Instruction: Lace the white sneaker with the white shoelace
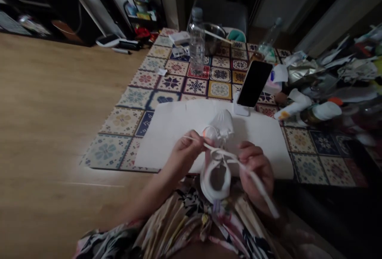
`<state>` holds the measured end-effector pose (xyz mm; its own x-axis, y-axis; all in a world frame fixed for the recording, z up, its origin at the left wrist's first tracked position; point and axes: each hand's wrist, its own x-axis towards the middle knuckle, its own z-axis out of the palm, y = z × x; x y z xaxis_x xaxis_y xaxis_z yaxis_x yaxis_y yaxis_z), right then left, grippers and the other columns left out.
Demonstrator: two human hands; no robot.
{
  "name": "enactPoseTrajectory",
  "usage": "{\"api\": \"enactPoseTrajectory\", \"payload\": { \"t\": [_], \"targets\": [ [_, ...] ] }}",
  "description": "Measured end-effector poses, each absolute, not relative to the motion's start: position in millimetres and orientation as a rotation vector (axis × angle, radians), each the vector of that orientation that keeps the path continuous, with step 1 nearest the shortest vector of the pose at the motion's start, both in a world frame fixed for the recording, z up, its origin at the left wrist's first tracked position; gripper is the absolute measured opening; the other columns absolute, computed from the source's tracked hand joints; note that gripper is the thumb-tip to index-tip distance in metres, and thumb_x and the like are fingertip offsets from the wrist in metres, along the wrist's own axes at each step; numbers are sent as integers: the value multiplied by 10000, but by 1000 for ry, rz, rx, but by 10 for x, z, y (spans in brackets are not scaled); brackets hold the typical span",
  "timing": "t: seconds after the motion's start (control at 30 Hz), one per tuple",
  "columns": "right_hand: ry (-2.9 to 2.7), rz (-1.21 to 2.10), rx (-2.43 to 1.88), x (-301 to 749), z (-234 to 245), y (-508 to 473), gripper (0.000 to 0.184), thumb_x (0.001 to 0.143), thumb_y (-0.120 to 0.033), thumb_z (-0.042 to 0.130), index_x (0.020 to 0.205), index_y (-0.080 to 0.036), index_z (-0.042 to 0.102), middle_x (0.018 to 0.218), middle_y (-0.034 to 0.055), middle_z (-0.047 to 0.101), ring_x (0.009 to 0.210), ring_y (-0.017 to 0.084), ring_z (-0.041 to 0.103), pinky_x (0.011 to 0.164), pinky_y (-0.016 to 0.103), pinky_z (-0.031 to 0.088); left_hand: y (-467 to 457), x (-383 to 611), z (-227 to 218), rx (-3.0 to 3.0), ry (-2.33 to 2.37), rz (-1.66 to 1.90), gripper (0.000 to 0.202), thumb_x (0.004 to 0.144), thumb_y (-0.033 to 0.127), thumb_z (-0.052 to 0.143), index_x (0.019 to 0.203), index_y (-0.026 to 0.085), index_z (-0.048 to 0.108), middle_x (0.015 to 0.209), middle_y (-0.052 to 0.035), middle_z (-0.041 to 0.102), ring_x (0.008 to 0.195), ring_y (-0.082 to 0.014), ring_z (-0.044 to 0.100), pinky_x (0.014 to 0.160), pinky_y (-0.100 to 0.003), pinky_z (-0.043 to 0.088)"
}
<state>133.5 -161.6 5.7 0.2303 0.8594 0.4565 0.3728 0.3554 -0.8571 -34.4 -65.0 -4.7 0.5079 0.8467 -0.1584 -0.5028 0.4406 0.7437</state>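
Observation:
A white shoe (217,195) rests at the near edge of a white sheet (170,123), its toe pointing away and its opening close to my body. White shoelace (222,153) runs taut across the top of the shoe between both hands. At the left of the shoe, my left hand (188,149) pinches one end of the lace. On the other side, my right hand (256,167) grips the other part, and a loose end hangs down past the fingers. The lace crosses above the tongue; blur hides exactly how it is looped.
A phone (255,84) stands upright on a white stand (241,108) behind the shoe. Further back are a clear plastic bottle (197,44) and a metal pot (213,38). Bottles and packets crowd the right, including a white-capped jar (324,111). A patterned cloth (131,96) covers the table.

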Motion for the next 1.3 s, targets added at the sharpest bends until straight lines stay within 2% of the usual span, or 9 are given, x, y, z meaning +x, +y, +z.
{"api": "enactPoseTrajectory", "payload": {
  "t": [0.07, 0.13, 0.23, 0.4, 0.53, 0.77, 0.97, 1.17, 1.3],
  "targets": [
    [-1137, 566, -1179, 1409, 71, -1667, 409, 930, -598, 454, 714, -268, 342, 564, -44, 399, 613, 204, 562, 772, 472, 526, -582, -420, -73, 545, 531, 981, 370, 711, 322, 852, 712, 164, 517, 693, 1, 684, 701, -132, 657, 676, -235, 534],
    [-986, 649, -1129, 1510, 57, -1720, 426, 925, -599, 462, 718, -270, 289, 498, -104, 218, 390, 135, 330, 564, 365, 496, -512, -519, -105, 448, 525, 1029, 295, 773, 257, 806, 763, 176, 522, 545, 73, 548, 513, -71, 556, 587, -192, 517],
    [-891, 752, -1078, 1664, -42, -1785, 393, 934, -558, 475, 734, -278, 286, 514, -112, 144, 378, 116, 165, 389, 248, 292, -438, -645, -165, 478, 559, 1135, 274, 790, 226, 785, 758, 188, 516, 464, 113, 399, 357, -36, 344, 396, -134, 359],
    [-967, 859, -1026, 1742, -257, -1822, 324, 938, -502, 538, 757, -264, 413, 559, -86, 294, 443, 110, 288, 431, 234, 297, -443, -695, -242, 759, 639, 1181, 404, 705, 347, 851, 706, 198, 476, 449, 107, 402, 368, -47, 326, 397, -138, 304],
    [-1376, 717, -1269, 1684, -240, -1804, 290, 1001, -374, 470, 755, -228, 523, 761, 10, 546, 729, 157, 543, 645, 290, 450, -515, -685, -179, 1247, 704, 886, 293, 838, 442, 704, 779, 178, 592, 446, 90, 399, 363, -56, 344, 398, -152, 274],
    [-1819, 407, -1528, 1620, -153, -1736, 181, 1007, -287, 460, 927, -222, 609, 830, 48, 634, 779, 197, 596, 711, 315, 465, -550, -631, -2, 2009, 780, 392, 179, 900, 211, 568, 772, 161, 681, 502, 45, 568, 423, -72, 474, 463, -157, 331],
    [-1673, 772, -1399, 1750, -97, -1778, 161, 972, -294, 541, 843, -230, 613, 806, 21, 621, 784, 166, 589, 726, 279, 473, -438, -782, -54, 2038, 643, 341, 136, 908, 210, 574, 823, 162, 668, 759, -13, 683, 661, -115, 589, 648, -209, 445],
    [-1303, 1128, -1062, 1723, -53, -1720, 227, 911, -437, 630, 786, -248, 621, 1014, 36, 671, 1006, 210, 641, 899, 362, 502, -434, -692, -26, 1695, 389, 650, 329, 892, 449, 640, 731, 163, 617, 972, -99, 680, 946, -203, 631, 848, -321, 489],
    [-1083, 1173, -923, 1527, -95, -1587, 181, 889, -450, 663, 858, -271, 663, 836, -1, 696, 847, 190, 681, 819, 356, 541, -557, -441, -36, 1369, 316, 669, 297, 864, 437, 687, 765, 164, 629, 815, -51, 676, 786, -163, 637, 759, -295, 500]
  ]
}}
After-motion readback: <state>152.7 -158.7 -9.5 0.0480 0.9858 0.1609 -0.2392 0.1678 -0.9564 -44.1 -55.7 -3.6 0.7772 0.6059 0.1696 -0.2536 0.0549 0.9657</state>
